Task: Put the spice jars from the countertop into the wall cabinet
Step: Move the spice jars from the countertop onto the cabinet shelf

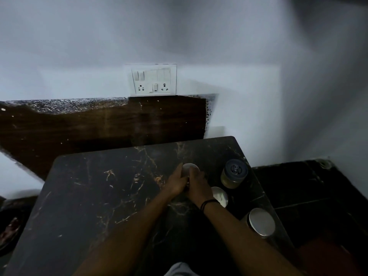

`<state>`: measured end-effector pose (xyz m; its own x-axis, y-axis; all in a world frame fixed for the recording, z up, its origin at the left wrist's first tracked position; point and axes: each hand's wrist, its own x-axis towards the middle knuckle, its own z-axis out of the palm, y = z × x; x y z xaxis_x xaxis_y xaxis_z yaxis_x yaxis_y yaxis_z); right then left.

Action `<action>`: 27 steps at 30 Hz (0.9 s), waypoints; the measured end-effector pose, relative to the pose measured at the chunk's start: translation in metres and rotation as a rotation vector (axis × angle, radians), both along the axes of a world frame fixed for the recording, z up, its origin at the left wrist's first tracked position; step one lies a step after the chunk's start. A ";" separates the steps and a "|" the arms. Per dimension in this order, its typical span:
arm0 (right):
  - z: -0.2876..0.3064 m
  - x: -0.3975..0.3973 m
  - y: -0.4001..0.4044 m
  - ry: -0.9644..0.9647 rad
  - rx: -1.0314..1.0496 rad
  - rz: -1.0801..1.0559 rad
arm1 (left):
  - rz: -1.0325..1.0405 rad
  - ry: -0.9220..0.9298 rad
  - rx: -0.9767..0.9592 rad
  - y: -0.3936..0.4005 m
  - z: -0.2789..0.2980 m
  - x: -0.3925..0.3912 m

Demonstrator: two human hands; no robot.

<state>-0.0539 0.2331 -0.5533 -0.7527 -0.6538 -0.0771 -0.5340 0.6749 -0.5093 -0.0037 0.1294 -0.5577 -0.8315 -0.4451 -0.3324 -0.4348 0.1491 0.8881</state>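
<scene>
Both hands, left [176,183] and right [197,185], wrap a white-lidded jar [190,169], hiding its body.

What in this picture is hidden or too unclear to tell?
Head view, the only one:
- Jar in both hands: only its white lid shows; left hand and right hand cover the body.
- Jar behind the right wrist: partly hidden, contents unseen.
- Blue-lidded jar: label too small to read.
- Wall cabinet: not in view.
- Object at the left edge: cut off, dark, unidentifiable.
</scene>
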 end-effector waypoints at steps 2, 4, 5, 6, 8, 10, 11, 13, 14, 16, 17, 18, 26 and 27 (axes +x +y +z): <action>-0.003 0.000 -0.004 0.030 -0.025 -0.046 | 0.033 0.021 0.035 -0.003 -0.001 0.000; -0.004 -0.002 -0.006 0.026 -0.060 -0.087 | 0.093 0.068 0.023 -0.002 0.004 0.002; -0.003 -0.004 -0.008 -0.007 -0.113 -0.112 | 0.125 0.102 0.022 -0.003 0.007 0.004; -0.001 -0.006 -0.009 -0.052 -0.196 -0.137 | 0.149 0.138 0.028 -0.004 0.011 0.006; 0.006 -0.010 -0.012 -0.119 -0.387 -0.164 | 0.196 0.192 0.049 -0.008 0.020 0.011; 0.014 -0.014 -0.014 -0.176 -0.539 -0.159 | 0.266 0.225 0.075 -0.015 0.027 0.017; 0.018 -0.016 -0.014 -0.226 -0.594 -0.155 | 0.300 0.235 0.078 -0.018 0.031 0.020; 0.027 -0.022 -0.013 -0.382 -0.686 -0.155 | 0.341 0.275 0.080 -0.024 0.037 0.024; 0.031 -0.024 -0.011 -0.472 -0.740 -0.152 | 0.350 0.311 0.068 -0.026 0.040 0.027; 0.039 -0.025 -0.009 -0.641 -0.875 -0.150 | 0.364 0.381 0.046 -0.027 0.046 0.032; 0.043 -0.025 -0.009 -0.708 -0.932 -0.154 | 0.370 0.400 0.051 -0.028 0.049 0.034; 0.045 -0.025 -0.009 -0.759 -0.970 -0.160 | 0.375 0.410 0.062 -0.027 0.051 0.035; 0.044 -0.007 -0.007 -0.951 -1.003 -0.167 | 0.330 0.389 0.394 -0.016 0.051 0.058; 0.043 -0.004 -0.006 -0.956 -0.973 -0.160 | 0.327 0.391 0.392 -0.015 0.049 0.061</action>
<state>-0.0578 0.2273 -0.5104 -0.7377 -0.6537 -0.1686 0.3387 -0.1424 -0.9300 0.0575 0.1148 -0.5090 -0.7664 -0.6028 -0.2221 -0.0363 -0.3045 0.9518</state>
